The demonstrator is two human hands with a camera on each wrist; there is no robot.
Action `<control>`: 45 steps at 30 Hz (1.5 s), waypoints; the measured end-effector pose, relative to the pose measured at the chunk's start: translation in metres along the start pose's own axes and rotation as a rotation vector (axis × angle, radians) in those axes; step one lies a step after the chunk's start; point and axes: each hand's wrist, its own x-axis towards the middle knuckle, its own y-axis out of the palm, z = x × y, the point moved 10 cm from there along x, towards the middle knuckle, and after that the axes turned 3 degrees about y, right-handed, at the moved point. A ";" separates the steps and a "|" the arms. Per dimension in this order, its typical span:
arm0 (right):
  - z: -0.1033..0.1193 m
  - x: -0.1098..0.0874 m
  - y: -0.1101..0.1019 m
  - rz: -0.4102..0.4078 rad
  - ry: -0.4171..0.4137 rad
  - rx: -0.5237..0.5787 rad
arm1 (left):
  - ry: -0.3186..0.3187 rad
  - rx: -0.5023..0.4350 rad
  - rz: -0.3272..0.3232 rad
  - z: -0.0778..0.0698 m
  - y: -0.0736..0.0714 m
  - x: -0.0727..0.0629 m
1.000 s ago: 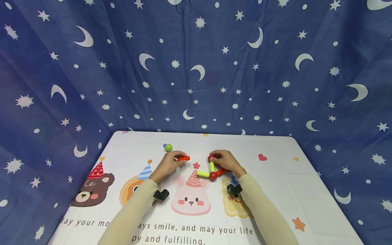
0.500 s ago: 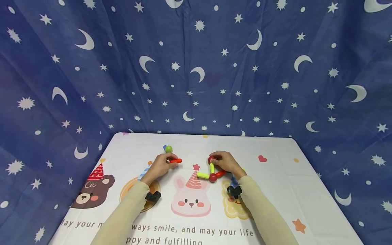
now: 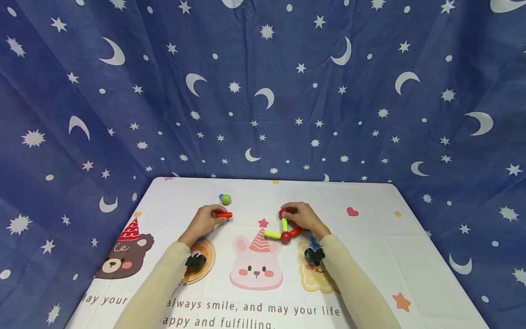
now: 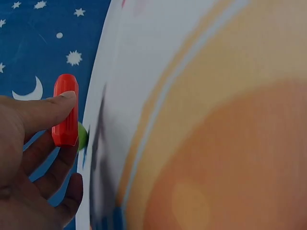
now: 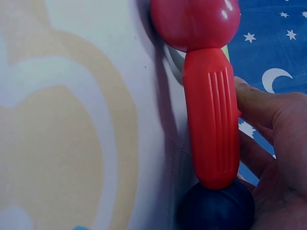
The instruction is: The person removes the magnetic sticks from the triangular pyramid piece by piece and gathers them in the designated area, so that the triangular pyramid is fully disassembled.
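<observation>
My left hand (image 3: 204,221) pinches a loose red toy building rod (image 3: 224,215) between thumb and fingers, just above the table on the left. On the other side, my right hand (image 3: 303,215) grips a red ball (image 3: 282,214) at the far end of a yellow-green rod (image 3: 284,225). That rod runs to a nearer red ball (image 3: 285,237). From this ball, another yellow-green rod (image 3: 272,234) points left and a red rod (image 3: 296,232) slants right. In the right wrist view, a dark blue ball (image 5: 216,208) touches the slanting rod's other end. My right hand partly hides this side.
A green ball (image 3: 226,199) with a blue piece (image 3: 221,196) beside it lies beyond my left hand. The white tablecloth (image 3: 370,256) carries printed animals and lettering. A blue star-and-moon curtain (image 3: 263,114) hangs behind the table's far edge.
My left hand has moved left with the red rod, away from the joined pieces. My right hand stays in place on the far red ball.
</observation>
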 end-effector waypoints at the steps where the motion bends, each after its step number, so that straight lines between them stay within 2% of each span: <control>1: 0.000 0.000 0.000 0.000 0.002 0.002 | -0.008 0.004 -0.003 0.003 -0.001 0.000; 6: 0.000 0.001 0.000 -0.002 0.006 0.001 | -0.027 0.041 -0.010 0.015 -0.005 0.003; 10: -0.001 0.001 0.000 -0.001 0.016 0.004 | -0.027 0.056 -0.012 0.019 -0.006 0.004; 20: 0.000 0.002 0.000 0.002 0.001 0.017 | -0.008 0.076 0.017 0.020 -0.003 0.011; 26: -0.002 0.002 0.002 0.012 0.016 0.012 | -0.024 0.032 0.024 0.019 -0.006 0.007; 35: 0.002 0.002 0.000 0.003 -0.010 0.005 | 0.005 -0.013 -0.019 0.001 -0.012 0.004; 45: 0.001 0.000 -0.002 -0.002 -0.015 0.001 | 0.046 -0.060 -0.050 -0.028 -0.002 0.001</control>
